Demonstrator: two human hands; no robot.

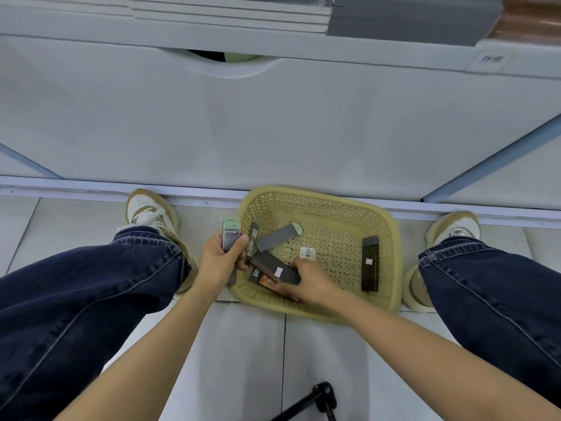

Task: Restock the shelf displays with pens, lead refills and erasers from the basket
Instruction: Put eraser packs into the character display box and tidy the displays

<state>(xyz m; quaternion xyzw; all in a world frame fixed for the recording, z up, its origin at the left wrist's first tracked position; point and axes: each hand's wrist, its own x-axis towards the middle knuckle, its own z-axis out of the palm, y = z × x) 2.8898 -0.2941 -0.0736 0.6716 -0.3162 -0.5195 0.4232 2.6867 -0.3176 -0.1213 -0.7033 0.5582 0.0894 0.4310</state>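
So, the right hand (pixel 309 284) has its fingers (pixel 287 288) pinching a dark flat pack (pixel 274 268) at about 8 o'clock in the yellow basket (pixel 321 205). The left hand (pixel 217 264) curls round a stack of green-capped packs (pixel 229 237) just outside the rim at 9. Looks like the gathering step. Next, I'd guess: lift that pack clear without snagging the grey pack (pixel 277 237) at 11, then go up to the shelf unit (pixel 273 123) at 12.

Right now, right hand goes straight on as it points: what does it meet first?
The dark white-labelled box, which the right hand grips; past it, probably the left hand, depth unclear.
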